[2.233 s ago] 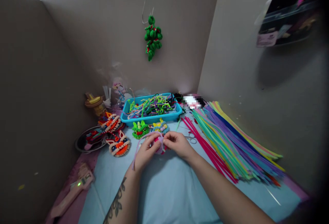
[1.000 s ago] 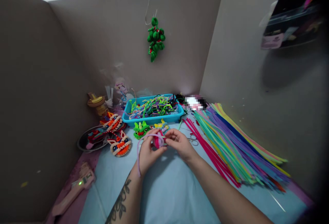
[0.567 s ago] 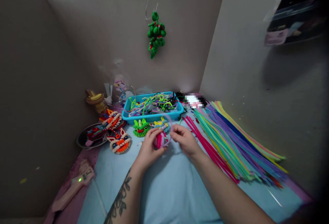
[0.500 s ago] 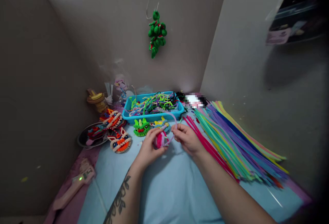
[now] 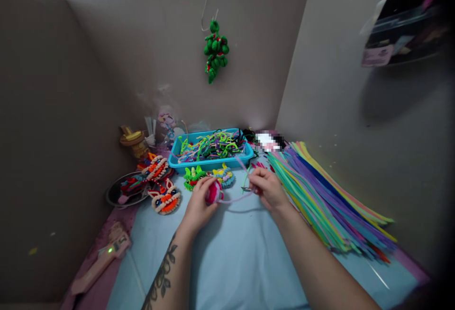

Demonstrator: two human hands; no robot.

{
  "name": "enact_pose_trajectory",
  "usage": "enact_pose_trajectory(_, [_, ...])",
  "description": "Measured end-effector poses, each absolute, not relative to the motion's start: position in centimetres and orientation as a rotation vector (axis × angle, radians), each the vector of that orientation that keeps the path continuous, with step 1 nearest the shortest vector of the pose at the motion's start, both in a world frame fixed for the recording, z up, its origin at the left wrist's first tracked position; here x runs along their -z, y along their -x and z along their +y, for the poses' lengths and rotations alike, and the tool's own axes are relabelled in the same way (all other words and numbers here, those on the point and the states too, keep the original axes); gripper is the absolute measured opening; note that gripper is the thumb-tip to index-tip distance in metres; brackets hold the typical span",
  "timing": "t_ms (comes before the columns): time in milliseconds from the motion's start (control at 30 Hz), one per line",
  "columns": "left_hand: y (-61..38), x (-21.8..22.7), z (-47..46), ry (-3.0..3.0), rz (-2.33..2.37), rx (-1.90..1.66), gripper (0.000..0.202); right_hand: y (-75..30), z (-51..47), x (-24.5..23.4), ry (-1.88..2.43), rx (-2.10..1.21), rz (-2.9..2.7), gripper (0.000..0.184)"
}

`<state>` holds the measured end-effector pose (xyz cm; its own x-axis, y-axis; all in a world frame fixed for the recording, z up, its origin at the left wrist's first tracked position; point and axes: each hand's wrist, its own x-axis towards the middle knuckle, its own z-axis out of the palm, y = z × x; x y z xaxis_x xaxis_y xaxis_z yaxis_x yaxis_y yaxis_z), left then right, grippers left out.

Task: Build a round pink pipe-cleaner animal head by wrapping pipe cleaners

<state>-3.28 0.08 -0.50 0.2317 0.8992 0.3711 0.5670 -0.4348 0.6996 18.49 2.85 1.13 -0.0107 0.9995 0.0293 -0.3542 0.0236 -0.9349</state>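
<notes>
My left hand [image 5: 199, 207] is closed around a small round pipe-cleaner piece [image 5: 213, 192] in hot pink and pale lilac. From it a lilac pipe cleaner [image 5: 234, 201] curves across to my right hand [image 5: 268, 189], whose fingers pinch it; its free end sticks up past the fingertips. A short, dark metal tip [image 5: 245, 188] also pokes out of the right hand; the tool's kind is hidden. Just behind the hands lie a green animal head [image 5: 194, 177] and a blue-and-yellow one [image 5: 223, 176], both of pipe cleaners.
A blue tray [image 5: 199, 164] of tangled pipe-cleaner scraps stands at the back. Long pipe cleaners [image 5: 320, 201] lie in bundles on the right. To the left are an orange-and-cream head [image 5: 166, 198], a round dish [image 5: 113, 191] and a pink glue gun [image 5: 103, 258] with a green light.
My hands have moved apart, the right one outward, and the lilac loop now stretches lower between them. The pink piece has turned, and the metal tip shows at my right fingers.
</notes>
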Motion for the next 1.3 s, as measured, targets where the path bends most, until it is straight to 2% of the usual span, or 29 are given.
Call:
enact_pose_trajectory(233, [3.3,0.3,0.2,-2.104,1.320,-1.100,0.067,-17.9,2.6,-0.2,1.095,-1.199,-1.509,0.005])
enact_pose_trajectory(400, [3.6,0.0,0.3,-2.085,1.319,-1.068,0.062,-18.0,2.7,0.3,1.214,-0.859,-1.729,0.014])
enact_pose_trajectory(767, [3.8,-0.6,-0.5,-2.047,1.142,-0.811,0.059,-18.7,2.4,-0.5,1.028,-0.270,-2.241,0.021])
enact_pose_trajectory(967, [3.6,-2.1,-1.2,-1.917,1.012,-0.609,0.063,-18.7,2.2,-0.6,0.881,-0.320,-2.280,0.025])
enact_pose_trajectory(1300, [4.1,-1.6,-1.2,-1.797,0.906,-0.550,0.071,-18.9,2.1,-0.8,0.773,-0.603,-2.250,0.023])
